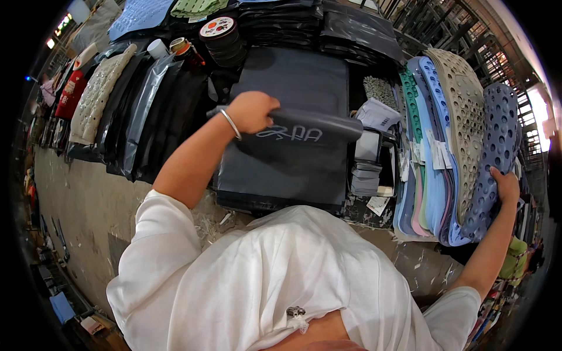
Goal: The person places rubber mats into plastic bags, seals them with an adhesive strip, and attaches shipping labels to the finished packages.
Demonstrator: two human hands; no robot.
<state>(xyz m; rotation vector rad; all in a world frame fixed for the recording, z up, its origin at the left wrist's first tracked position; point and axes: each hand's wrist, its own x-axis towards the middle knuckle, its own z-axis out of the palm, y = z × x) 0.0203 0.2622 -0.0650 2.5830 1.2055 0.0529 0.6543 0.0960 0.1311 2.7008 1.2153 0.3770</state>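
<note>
My left hand (252, 112), with a silver bangle at the wrist, is closed on the upper edge of a black plastic bag (316, 127). That edge curls over toward me and shows pale printing. More dark bags (281, 175) lie flat in a stack under it. Out at the right, my right hand (507, 186) grips the near side of a blue-grey bath mat (499, 140) with round holes. The mat stands bent beside a beige mat (462, 99); the fingers behind it are partly hidden.
Blue, green and pink mats (430, 193) with white tags stand in a row left of the beige one. Small card stacks (366, 175) fill a black holder. Packed black bags (158, 111) and a beige mat (105, 93) lie left. A tape-roll stack (221, 41) stands behind.
</note>
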